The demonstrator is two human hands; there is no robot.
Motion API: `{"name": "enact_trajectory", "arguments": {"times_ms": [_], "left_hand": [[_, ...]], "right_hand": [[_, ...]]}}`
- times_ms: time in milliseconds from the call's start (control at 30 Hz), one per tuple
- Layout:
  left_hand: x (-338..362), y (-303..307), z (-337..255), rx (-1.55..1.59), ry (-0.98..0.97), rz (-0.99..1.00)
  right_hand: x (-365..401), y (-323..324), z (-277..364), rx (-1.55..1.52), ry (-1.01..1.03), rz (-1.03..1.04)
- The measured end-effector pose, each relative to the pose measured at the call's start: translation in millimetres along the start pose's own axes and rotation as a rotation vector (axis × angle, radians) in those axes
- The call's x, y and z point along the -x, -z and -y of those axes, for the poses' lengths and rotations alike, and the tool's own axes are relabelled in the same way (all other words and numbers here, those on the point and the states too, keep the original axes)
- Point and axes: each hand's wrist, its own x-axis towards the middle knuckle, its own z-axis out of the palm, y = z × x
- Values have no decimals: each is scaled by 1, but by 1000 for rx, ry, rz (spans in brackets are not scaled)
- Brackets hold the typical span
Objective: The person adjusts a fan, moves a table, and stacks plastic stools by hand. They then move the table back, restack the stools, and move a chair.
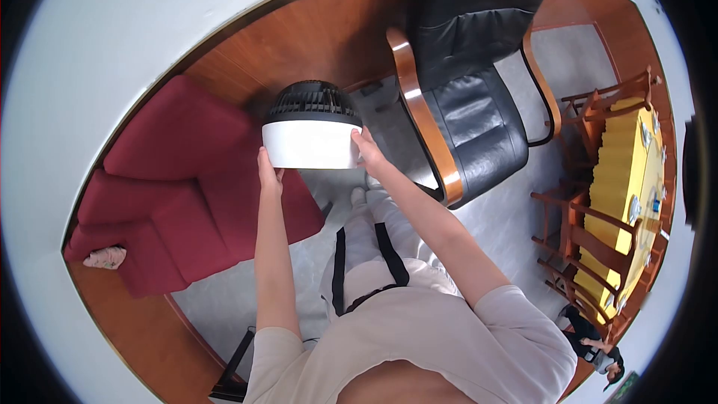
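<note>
A round fan point(313, 144) with a white housing and a black slatted grille is held up in front of me at arm's length. My left hand point(271, 170) grips the lower left edge of the white housing. On the opposite side, my right hand point(366, 148) is closed against its right edge. The grille faces away from me, toward the wood-panelled wall. Whether the fan's base touches anything is hidden behind the housing.
To the left stands a dark red sofa point(176, 217) with a crumpled cloth point(105, 257) on it. A black leather armchair point(479, 123) is close on the right. Farther right are wooden chairs point(598, 243), a yellow-covered table point(621, 172) and another person point(594, 344).
</note>
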Motion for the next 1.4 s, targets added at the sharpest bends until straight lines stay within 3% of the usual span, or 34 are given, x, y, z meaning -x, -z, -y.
{"name": "enact_trajectory", "arguments": {"times_ms": [100,167,200,233,367,400,500,633,767,900,1000,1167,1300,1400], "left_hand": [[12,-1,3,8,21,28],[17,-4,8,29,-31,-28],[15,-2,12,12,-51,-25],[17,-2,11,3,-49,45],[17,15,43,46,-35,-34],[24,19,52,80,15,4],[43,40,94,16,153,82],[75,62,161,-136,399,40],[113,51,210,-282,484,44],[131,6,253,-629,468,113],[148,-51,275,-722,396,159],[200,-169,324,-717,342,297],[232,-227,341,-805,281,455],[241,-253,331,-787,236,383]], "right_hand": [[18,-1,-2,-52,-5,-17],[29,1,-3,-17,102,91],[-9,5,-40,18,193,12],[-3,7,-38,3,204,-24],[42,34,-39,144,128,88],[50,43,-40,162,64,171],[59,75,-65,157,-20,122],[81,140,-99,67,-100,19],[96,210,-134,-32,-147,-120],[122,280,-165,-161,-117,-226],[145,338,-185,-217,-119,-220],[192,461,-239,-326,-78,-377],[254,546,-282,-527,-81,-586],[276,589,-329,-653,-118,-706]]}}
